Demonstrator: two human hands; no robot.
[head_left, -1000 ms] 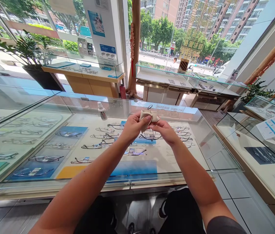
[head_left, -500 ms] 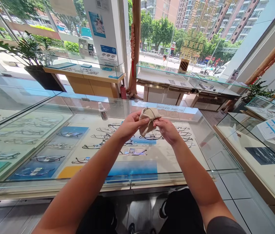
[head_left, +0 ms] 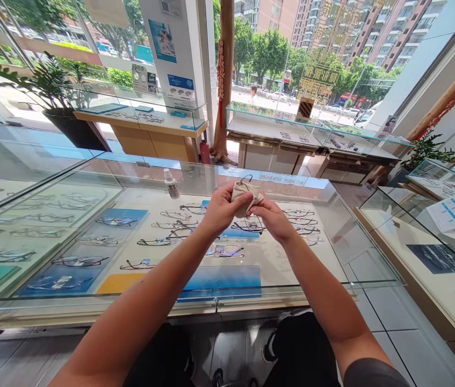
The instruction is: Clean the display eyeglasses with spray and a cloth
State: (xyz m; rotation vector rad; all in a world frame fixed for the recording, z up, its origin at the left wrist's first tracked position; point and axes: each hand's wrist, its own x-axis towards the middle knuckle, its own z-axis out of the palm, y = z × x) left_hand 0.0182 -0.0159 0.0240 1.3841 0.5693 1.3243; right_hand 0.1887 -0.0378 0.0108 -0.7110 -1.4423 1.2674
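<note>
Above the glass display case, both of my hands hold a beige cloth point(head_left: 245, 189) that is folded around a pair of glasses. Thin dark frame parts point(head_left: 247, 178) stick out over the top of the cloth. With its thumb across the front, my left hand point(head_left: 224, 207) is closed on the cloth. My right hand point(head_left: 272, 214) pinches its right side, fingers wrapped in close. The lenses are hidden under the cloth. A small white spray bottle point(head_left: 172, 186) stands on the glass top to the left of my hands.
Below my hands is the glass display case point(head_left: 291, 274), with several rows of eyeglasses inside. Another glass case point(head_left: 396, 226) stands to the right. Further cases line the window, beside a potted plant point(head_left: 56, 102) and a wooden post point(head_left: 224, 75).
The cloth is folded tighter, and my left thumb has moved further across it. A curved frame part now rises above its top. My right hand has shifted slightly. The bottle stays put.
</note>
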